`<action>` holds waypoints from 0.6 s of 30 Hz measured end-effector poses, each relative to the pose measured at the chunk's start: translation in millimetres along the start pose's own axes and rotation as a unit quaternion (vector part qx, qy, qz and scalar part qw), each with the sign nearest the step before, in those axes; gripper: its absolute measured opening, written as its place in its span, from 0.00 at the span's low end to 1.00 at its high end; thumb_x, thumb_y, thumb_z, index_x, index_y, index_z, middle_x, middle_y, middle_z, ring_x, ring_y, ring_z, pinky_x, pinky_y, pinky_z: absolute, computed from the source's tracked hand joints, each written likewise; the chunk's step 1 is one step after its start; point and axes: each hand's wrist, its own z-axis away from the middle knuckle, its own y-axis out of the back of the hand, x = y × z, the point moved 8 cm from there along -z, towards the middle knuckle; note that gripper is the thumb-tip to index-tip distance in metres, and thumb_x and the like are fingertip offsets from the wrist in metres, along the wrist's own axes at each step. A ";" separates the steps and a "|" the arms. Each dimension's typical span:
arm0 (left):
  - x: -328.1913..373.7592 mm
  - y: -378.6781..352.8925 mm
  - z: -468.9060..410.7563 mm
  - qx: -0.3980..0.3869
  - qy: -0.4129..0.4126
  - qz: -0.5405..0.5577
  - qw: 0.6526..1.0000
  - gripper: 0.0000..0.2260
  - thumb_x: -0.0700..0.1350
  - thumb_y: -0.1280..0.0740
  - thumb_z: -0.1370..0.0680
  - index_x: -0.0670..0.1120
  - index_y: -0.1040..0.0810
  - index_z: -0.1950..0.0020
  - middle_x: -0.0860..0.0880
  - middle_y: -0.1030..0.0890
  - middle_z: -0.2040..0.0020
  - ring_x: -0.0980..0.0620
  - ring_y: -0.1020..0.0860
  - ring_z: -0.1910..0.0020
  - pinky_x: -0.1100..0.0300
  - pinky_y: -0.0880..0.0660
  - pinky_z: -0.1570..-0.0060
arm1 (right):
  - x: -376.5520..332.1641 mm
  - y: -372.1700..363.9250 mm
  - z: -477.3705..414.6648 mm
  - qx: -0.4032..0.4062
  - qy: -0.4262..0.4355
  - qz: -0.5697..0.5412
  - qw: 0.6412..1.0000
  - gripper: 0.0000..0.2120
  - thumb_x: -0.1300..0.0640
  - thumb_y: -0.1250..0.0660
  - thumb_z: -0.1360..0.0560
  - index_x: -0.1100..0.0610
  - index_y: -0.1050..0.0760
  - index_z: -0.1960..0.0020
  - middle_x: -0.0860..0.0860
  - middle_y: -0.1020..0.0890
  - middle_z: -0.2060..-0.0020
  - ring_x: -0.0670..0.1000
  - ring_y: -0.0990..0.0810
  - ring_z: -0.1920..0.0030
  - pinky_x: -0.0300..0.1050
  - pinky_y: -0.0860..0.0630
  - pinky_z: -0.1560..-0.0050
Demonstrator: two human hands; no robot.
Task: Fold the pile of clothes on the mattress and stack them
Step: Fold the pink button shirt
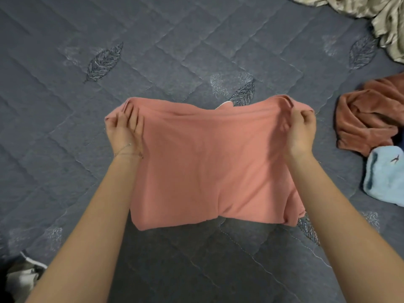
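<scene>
Above the grey mattress (65, 132), a pink shirt (209, 162) is held up.
Both the left hand (125, 130) and right hand (300, 130) grip its top corners.

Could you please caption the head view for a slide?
Left hand and right hand grip far corners of a pink garment over the grey mattress.

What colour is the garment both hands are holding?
Salmon pink garment, plain, seen in the head view.
</scene>
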 end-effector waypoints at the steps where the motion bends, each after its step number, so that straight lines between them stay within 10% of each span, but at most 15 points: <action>1: -9.4 0.3 -0.1 -0.018 0.002 -0.046 0.999 0.03 0.41 0.40 0.18 0.48 0.30 0.46 0.51 0.21 0.53 0.55 0.21 0.53 0.60 0.23 0.50 | 7.0 -3.1 2.4 -0.020 -0.009 0.032 0.999 0.07 0.53 0.37 0.21 0.48 0.29 0.43 0.39 0.22 0.52 0.40 0.25 0.50 0.40 0.31 0.40; 4: -28.0 7.3 12.3 -0.073 -0.052 -0.318 0.944 0.19 0.49 0.38 0.20 0.51 0.34 0.29 0.54 0.24 0.40 0.56 0.25 0.41 0.60 0.29 0.38 | 18.0 0.5 15.6 -0.066 0.034 0.103 0.992 0.23 0.57 0.36 0.21 0.57 0.37 0.27 0.50 0.30 0.31 0.42 0.29 0.35 0.32 0.33 0.34; 9: -58.3 -26.5 86.6 -0.246 -0.277 -0.657 0.657 0.29 0.61 0.47 0.22 0.51 0.40 0.23 0.45 0.47 0.21 0.45 0.50 0.22 0.51 0.57 0.25 | 35.7 34.1 30.8 -0.036 0.114 0.403 0.907 0.35 0.44 0.30 0.27 0.55 0.36 0.26 0.53 0.35 0.26 0.55 0.42 0.24 0.50 0.49 0.24; 12: -97.4 -34.7 117.4 -0.304 -0.344 -0.730 0.506 0.32 0.65 0.45 0.24 0.55 0.42 0.22 0.45 0.50 0.20 0.42 0.54 0.22 0.38 0.58 0.27 | 45.9 59.6 29.4 -0.010 0.071 0.463 0.884 0.41 0.41 0.29 0.28 0.53 0.43 0.23 0.54 0.40 0.23 0.56 0.47 0.23 0.56 0.51 0.24; 16: -125.7 -16.8 93.3 -0.269 -0.283 -0.799 0.457 0.40 0.74 0.51 0.29 0.58 0.55 0.22 0.47 0.53 0.20 0.46 0.57 0.22 0.31 0.56 0.30 | 58.2 81.6 18.8 -0.009 0.040 0.469 0.882 0.39 0.40 0.27 0.31 0.59 0.35 0.28 0.59 0.29 0.33 0.61 0.34 0.31 0.58 0.37 0.32; 18: -131.3 -11.0 83.8 -0.269 -0.260 -0.802 0.465 0.41 0.75 0.53 0.30 0.59 0.61 0.23 0.48 0.57 0.20 0.49 0.61 0.22 0.32 0.59 0.30 | 58.3 80.7 17.4 -0.019 0.064 0.470 0.880 0.25 0.38 0.30 0.30 0.58 0.24 0.47 0.60 0.25 0.46 0.61 0.29 0.41 0.53 0.32 0.44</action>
